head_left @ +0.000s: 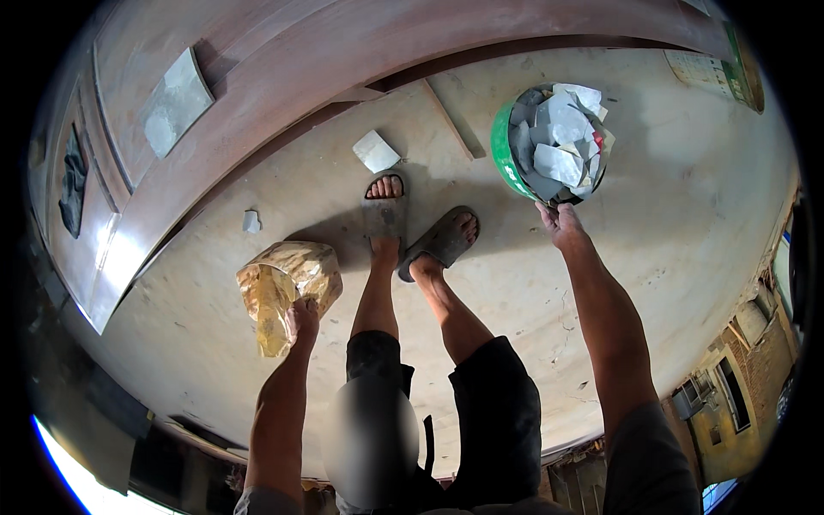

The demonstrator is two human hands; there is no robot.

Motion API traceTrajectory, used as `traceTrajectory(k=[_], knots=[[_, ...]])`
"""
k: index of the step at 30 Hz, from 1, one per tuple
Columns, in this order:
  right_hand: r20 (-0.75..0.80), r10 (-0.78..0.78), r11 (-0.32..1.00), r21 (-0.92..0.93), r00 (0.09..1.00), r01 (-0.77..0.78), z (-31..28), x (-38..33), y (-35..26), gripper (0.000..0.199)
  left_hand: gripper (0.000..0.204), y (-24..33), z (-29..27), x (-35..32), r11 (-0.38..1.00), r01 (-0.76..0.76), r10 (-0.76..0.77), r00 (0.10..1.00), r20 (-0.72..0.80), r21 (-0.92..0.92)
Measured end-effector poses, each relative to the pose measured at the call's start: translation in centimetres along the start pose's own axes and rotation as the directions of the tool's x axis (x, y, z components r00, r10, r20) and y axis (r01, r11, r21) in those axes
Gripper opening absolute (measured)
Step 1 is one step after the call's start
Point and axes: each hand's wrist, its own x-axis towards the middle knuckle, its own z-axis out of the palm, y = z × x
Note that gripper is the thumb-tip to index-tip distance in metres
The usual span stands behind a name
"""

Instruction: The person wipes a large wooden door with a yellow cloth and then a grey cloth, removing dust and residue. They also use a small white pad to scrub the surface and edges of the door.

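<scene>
- We see a green bucket (502, 154) heaped with pale broken tile pieces (558, 137), hanging above the floor at the upper right of the view; the right hand (560, 225) is clamped on its lower rim.
- We see the left hand (300, 319) closed on a crumpled tan sack (287, 279), held off the floor at the left, well apart from the bucket.
- Between the two hands stand the person's feet in grey slide sandals (442, 240), on the floor.
- The floor (687, 223) is bare, pale concrete, dusty and scuffed, with fine cracks near the right forearm.
- On it lie a white tile piece (376, 151) just beyond the sandals, a smaller chip (251, 221) to the left, and a thin wooden strip (448, 120).
- A reddish-brown wooden door (283, 60) runs along the top and left, bearing a grey tile slab (176, 103).
- At the lower right we look over the floor's edge to brick buildings (747, 369) below.
</scene>
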Motion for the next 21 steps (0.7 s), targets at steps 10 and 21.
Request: traceTrajectory(k=[10,21], knots=[[0.113,0.111,0.993,0.018,0.987,-0.114,1.0,1.8,0.0,0.026,0.034,7.2,0.1,6.6,0.984,-0.176,0.177,0.984,-0.037,0.017],[0.205,-0.861,0.123,-0.804,0.466,0.582,3.8,-0.7,-0.2,0.031,0.051,14.1,-6.1,10.9,0.854,-0.212,0.134,0.972,0.193,0.475]])
